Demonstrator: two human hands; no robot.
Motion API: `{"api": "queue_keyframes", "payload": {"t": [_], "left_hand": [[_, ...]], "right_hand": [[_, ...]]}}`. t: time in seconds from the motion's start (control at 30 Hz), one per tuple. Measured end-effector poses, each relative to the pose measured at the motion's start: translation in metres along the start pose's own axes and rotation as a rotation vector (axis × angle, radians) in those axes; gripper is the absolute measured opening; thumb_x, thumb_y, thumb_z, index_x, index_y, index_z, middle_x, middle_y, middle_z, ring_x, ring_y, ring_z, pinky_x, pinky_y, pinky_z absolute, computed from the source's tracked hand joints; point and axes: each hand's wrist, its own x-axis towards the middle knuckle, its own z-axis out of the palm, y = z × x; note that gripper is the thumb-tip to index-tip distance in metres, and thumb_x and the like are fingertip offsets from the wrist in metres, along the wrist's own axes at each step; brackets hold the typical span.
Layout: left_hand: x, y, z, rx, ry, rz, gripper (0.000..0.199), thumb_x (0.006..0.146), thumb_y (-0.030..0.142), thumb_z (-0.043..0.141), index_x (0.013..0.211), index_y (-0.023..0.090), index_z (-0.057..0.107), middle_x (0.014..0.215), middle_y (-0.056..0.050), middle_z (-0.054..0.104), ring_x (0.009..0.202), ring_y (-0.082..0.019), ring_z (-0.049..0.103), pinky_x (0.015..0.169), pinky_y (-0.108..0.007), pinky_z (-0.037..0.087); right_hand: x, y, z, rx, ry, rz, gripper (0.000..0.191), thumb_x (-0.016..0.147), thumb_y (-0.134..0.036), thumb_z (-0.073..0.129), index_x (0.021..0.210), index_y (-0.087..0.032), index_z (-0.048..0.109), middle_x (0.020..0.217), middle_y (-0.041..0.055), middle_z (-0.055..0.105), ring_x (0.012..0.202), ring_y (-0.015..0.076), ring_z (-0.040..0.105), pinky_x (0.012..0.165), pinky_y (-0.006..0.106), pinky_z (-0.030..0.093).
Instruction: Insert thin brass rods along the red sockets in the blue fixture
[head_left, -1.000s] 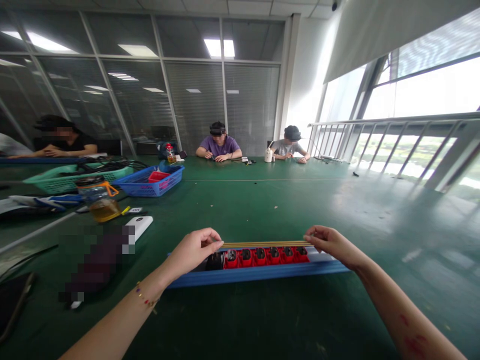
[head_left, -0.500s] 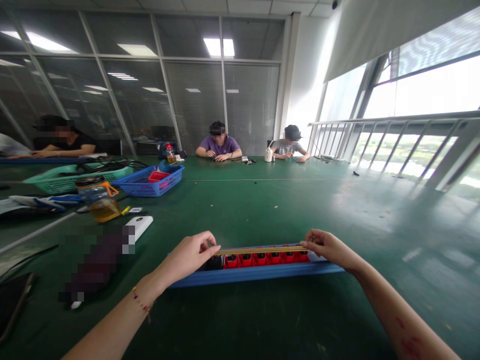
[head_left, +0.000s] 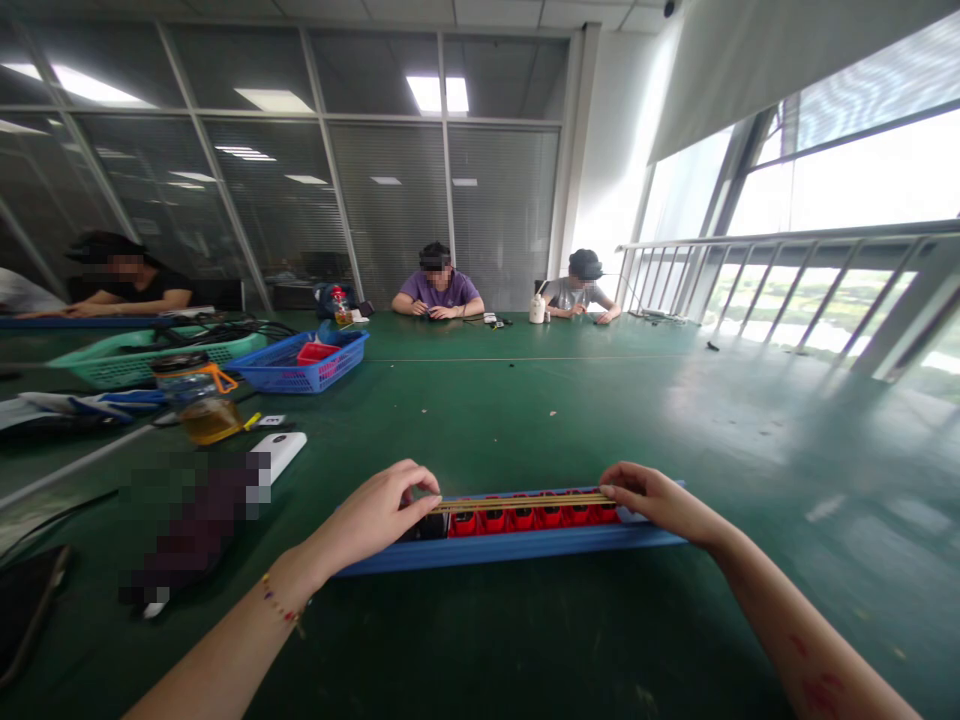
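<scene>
A long, shallow blue tray [head_left: 517, 552] lies crosswise on the table in front of me. Inside it stands a row of red holders [head_left: 520, 518] with dark pieces in them, and more black items sit at its left end. Just above this row runs a bundle of thin, straight tan sticks [head_left: 525, 502], side by side. My left hand [head_left: 394, 508] pinches their left end between thumb and fingers. At the other end, my right hand [head_left: 651, 498] pinches them the same way, above a pale piece at the tray's right end.
Left on the green table [head_left: 465, 420] are a white-ended, partly blurred item [head_left: 281, 458], a jar of amber liquid [head_left: 202, 405], a blue basket [head_left: 300, 372], a green basket [head_left: 90, 368] and a phone [head_left: 30, 610]. Several people sit along the far side.
Almost nothing differs. My right hand has shifted very slightly left and down, with the sticks still held at both ends over the tray.
</scene>
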Motion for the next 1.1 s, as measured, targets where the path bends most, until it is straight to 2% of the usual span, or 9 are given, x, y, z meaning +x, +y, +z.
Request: {"api": "queue_keyframes", "payload": {"t": [0.1,0.37,0.57,0.73,0.8,0.87,0.97,1.1], "left_hand": [[0.001,0.004,-0.001,-0.001,-0.015,0.041,0.029,0.08,0.045,0.043,0.087,0.025,0.062,0.099,-0.002,0.056,0.082,-0.016,0.055,0.072,-0.025,0.041],[0.009,0.012,-0.008,0.052,-0.084,0.122,0.026,0.081,0.039,0.044,0.077,0.022,0.064,0.089,-0.001,0.059,0.083,-0.016,0.054,0.074,-0.024,0.039],[0.008,0.02,-0.022,0.212,0.072,0.21,0.021,0.084,0.033,0.044,0.08,0.023,0.063,0.084,0.0,0.061,0.082,-0.015,0.053,0.072,-0.025,0.039],[0.008,0.022,-0.06,0.392,0.256,0.304,0.019,0.084,0.031,0.045,0.084,0.023,0.062,0.088,-0.001,0.061,0.085,-0.016,0.053,0.077,-0.027,0.039],[0.013,0.018,-0.074,0.463,0.323,0.283,0.02,0.084,0.032,0.045,0.085,0.022,0.062,0.089,-0.001,0.061,0.085,-0.017,0.053,0.076,-0.027,0.038],[0.022,0.012,-0.08,0.513,0.329,0.249,0.02,0.083,0.032,0.046,0.083,0.022,0.063,0.087,-0.001,0.061,0.083,-0.017,0.054,0.072,-0.027,0.038],[0.041,0.001,-0.072,0.525,0.236,0.21,0.02,0.082,0.032,0.047,0.077,0.023,0.064,0.083,0.0,0.062,0.074,-0.015,0.055,0.064,-0.025,0.037],[0.064,-0.015,-0.044,0.467,0.126,0.166,0.017,0.078,0.031,0.051,0.072,0.022,0.064,0.079,0.0,0.063,0.068,-0.014,0.056,0.059,-0.024,0.035]], "right_hand": [[-0.001,-0.003,-0.001,-0.023,-0.002,-0.004,0.037,0.08,-0.05,0.047,0.095,-0.018,0.057,0.084,0.0034,0.063,0.075,0.0158,0.057,0.064,0.024,0.045],[-0.002,-0.006,-0.003,-0.07,0.019,-0.015,0.036,0.08,-0.049,0.048,0.095,-0.018,0.059,0.086,0.0035,0.064,0.076,0.0169,0.058,0.066,0.025,0.045],[-0.001,-0.006,-0.006,-0.069,0.029,-0.016,0.039,0.078,-0.052,0.048,0.096,-0.018,0.059,0.089,0.0039,0.064,0.079,0.0181,0.057,0.069,0.027,0.045],[-0.002,-0.001,-0.012,-0.036,0.053,0.013,0.043,0.077,-0.054,0.049,0.101,-0.019,0.057,0.094,0.0051,0.063,0.082,0.0192,0.057,0.07,0.028,0.045],[-0.004,0.0,-0.014,-0.031,0.034,0.015,0.042,0.078,-0.054,0.048,0.098,-0.018,0.057,0.091,0.005,0.062,0.08,0.0187,0.056,0.07,0.028,0.045],[-0.005,0.0,-0.015,-0.039,0.007,0.024,0.041,0.078,-0.055,0.046,0.092,-0.018,0.058,0.086,0.0043,0.062,0.077,0.0177,0.056,0.068,0.027,0.045],[-0.008,-0.001,-0.016,-0.05,-0.024,0.039,0.041,0.079,-0.055,0.045,0.085,-0.017,0.059,0.078,0.0029,0.061,0.07,0.0162,0.055,0.064,0.025,0.044],[-0.009,-0.002,-0.018,-0.043,-0.057,0.048,0.042,0.079,-0.055,0.043,0.082,-0.017,0.06,0.073,0.0022,0.059,0.068,0.0159,0.054,0.063,0.025,0.043]]}}
